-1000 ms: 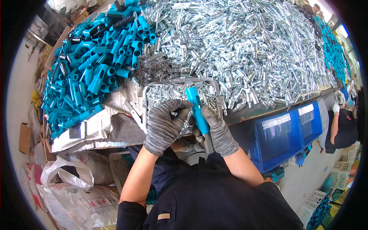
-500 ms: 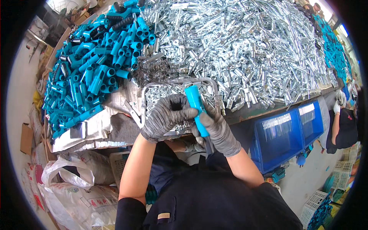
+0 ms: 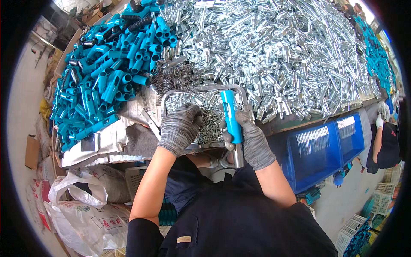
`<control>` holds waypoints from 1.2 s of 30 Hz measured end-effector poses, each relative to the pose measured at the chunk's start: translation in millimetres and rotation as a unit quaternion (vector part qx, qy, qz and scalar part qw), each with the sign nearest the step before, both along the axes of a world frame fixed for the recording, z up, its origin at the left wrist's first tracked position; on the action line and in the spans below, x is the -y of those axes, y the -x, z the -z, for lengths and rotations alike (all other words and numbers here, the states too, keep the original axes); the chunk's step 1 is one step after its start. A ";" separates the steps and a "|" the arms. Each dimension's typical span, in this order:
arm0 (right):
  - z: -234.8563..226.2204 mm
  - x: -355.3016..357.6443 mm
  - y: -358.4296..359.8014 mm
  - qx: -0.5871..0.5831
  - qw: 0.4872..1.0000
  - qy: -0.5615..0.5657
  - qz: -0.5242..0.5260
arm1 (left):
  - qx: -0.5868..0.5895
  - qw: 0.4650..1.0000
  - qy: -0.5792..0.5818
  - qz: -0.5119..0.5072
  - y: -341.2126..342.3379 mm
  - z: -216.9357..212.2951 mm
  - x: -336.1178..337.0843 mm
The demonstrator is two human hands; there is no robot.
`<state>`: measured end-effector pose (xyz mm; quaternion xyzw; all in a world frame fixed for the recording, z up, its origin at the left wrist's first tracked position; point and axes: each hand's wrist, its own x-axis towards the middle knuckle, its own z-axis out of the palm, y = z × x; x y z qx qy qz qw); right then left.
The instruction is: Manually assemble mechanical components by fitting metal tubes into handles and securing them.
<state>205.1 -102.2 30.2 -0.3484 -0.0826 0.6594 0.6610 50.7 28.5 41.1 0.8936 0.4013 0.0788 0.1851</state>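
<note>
My right hand [image 3: 253, 143], in a grey knit glove, is closed round a teal tubular housing [image 3: 230, 112] with a slot in its side. The housing stands nearly upright in the view, and a shiny metal tube [image 3: 238, 156] sticks out of its lower end. My left hand [image 3: 181, 127], gloved alike, is over the left part of a metal-rimmed tray [image 3: 171, 92] of small metal fittings [image 3: 210, 124]. Its fingers are bent and drawn together; whether a small piece is between them is hidden.
Teal housings [image 3: 112, 85] are heaped at the left, beside coiled springs [image 3: 169, 77]. A large mound of metal parts [image 3: 274, 55] covers the table beyond the tray. Blue bins [image 3: 314, 150] stand at the right, white sacks [image 3: 92, 220] at lower left. Another person [image 3: 387, 141] is at far right.
My left hand has come off the teal housing and moved left and slightly down over the tray. My right hand now holds the housing alone, more upright, with the metal tube showing below.
</note>
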 end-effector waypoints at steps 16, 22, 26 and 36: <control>10.9 -4.0 -5.7 -0.197 0.977 -0.016 -0.078 | 0.350 0.891 0.287 -0.018 -16.7 -26.6 25.4; -4.9 -1.2 -1.2 -0.233 0.966 -0.082 -0.075 | 0.404 0.794 0.454 -0.026 -22.3 -37.5 30.6; -7.1 0.1 3.0 -0.254 0.941 -0.185 -0.124 | 0.385 0.670 0.634 -0.036 -24.8 -36.0 27.6; -42.3 -5.4 -8.7 0.110 0.967 -0.105 0.206 | 0.186 0.856 0.458 0.153 -41.1 -36.0 64.7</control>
